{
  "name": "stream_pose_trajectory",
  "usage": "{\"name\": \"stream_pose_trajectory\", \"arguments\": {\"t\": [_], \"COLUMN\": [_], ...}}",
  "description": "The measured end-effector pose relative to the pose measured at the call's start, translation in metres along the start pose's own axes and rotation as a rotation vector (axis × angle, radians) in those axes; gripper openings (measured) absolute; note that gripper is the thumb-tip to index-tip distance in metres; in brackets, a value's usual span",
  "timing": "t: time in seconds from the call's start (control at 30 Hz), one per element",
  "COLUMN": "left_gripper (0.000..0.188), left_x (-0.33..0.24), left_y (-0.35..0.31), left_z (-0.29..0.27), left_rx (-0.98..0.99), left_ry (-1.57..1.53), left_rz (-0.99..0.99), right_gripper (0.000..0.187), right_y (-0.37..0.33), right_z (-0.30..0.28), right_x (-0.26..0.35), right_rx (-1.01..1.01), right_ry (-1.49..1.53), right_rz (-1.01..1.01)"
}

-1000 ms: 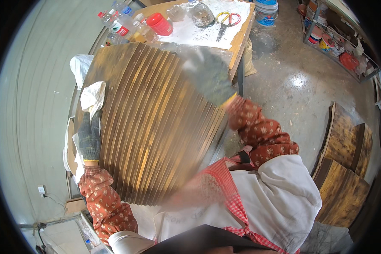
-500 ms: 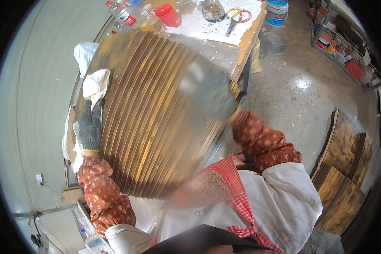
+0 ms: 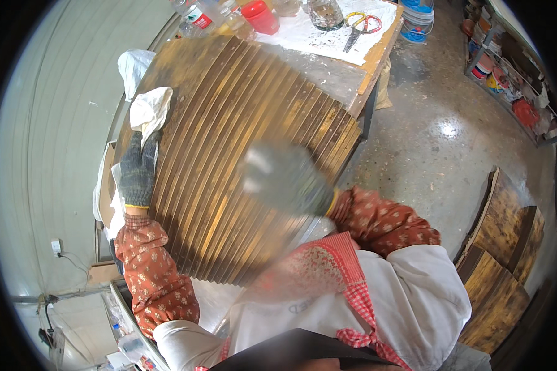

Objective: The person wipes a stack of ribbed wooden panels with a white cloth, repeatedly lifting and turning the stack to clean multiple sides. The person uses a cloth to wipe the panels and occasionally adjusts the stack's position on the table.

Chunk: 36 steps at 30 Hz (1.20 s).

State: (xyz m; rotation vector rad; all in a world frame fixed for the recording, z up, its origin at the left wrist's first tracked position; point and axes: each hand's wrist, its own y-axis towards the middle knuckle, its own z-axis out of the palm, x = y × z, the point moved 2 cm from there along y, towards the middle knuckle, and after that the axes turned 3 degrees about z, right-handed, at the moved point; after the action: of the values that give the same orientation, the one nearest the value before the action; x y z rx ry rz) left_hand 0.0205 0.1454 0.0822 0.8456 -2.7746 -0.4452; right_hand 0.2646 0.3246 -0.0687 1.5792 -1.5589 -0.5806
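A broad wooden panel with many narrow ridged brown-gold strips lies before me on the table. My left hand, in a dark grey knit glove, rests along the panel's left edge. A crumpled white cloth is at its fingers, with one tail hanging between them, so the hand appears closed on it. Over the middle right of the strips is my right hand, also gloved. Motion smears its fingers, and a whitish patch shows at their tips; whether that is a held thing I cannot tell.
Beyond the panel, bottles, a red-lidded jar, a glass jar and scissors stand or lie on the table. Blue-and-white buckets are on the floor. Mottled brown boards lie at right, below a loaded shelf.
My right hand has swept down and leftward across the strips, toward my body. My left hand keeps its place by the cloth. The whole view has shifted slightly.
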Motion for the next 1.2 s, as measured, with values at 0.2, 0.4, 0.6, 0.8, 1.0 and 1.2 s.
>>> {"name": "stream_pose_trajectory", "arguments": {"t": [0.2,0.4,0.6,0.8,1.0,1.2], "left_gripper": [0.033,0.036,0.035,0.033,0.036,0.035], "left_x": [-0.002,-0.007,-0.002,-0.01,-0.029,-0.025], "left_y": [-0.001,0.002,0.001,0.002,0.005,0.003], "left_z": [-0.001,-0.002,0.0,-0.006,-0.016,-0.015], "left_rx": [-0.094,-0.116,-0.153,-0.144,-0.074,-0.047], "left_ry": [-0.055,-0.018,-0.099,-0.079,-0.018,-0.05], "left_rz": [0.041,0.093,0.066,0.03,-0.011,-0.031], "right_gripper": [0.027,0.023,0.035,0.036,0.038,0.042], "right_y": [0.01,-0.001,-0.009,-0.007,-0.007,0.001], "right_z": [-0.008,-0.001,-0.008,-0.015,0.003,-0.023], "right_x": [-0.059,0.066,-0.043,-0.017,0.022,-0.176], "right_rx": [0.009,0.212,0.022,0.076,0.088,0.097], "right_ry": [-0.132,0.128,0.083,-0.04,0.094,-0.053], "right_rz": [0.333,0.137,0.276,0.298,0.065,0.488]}}
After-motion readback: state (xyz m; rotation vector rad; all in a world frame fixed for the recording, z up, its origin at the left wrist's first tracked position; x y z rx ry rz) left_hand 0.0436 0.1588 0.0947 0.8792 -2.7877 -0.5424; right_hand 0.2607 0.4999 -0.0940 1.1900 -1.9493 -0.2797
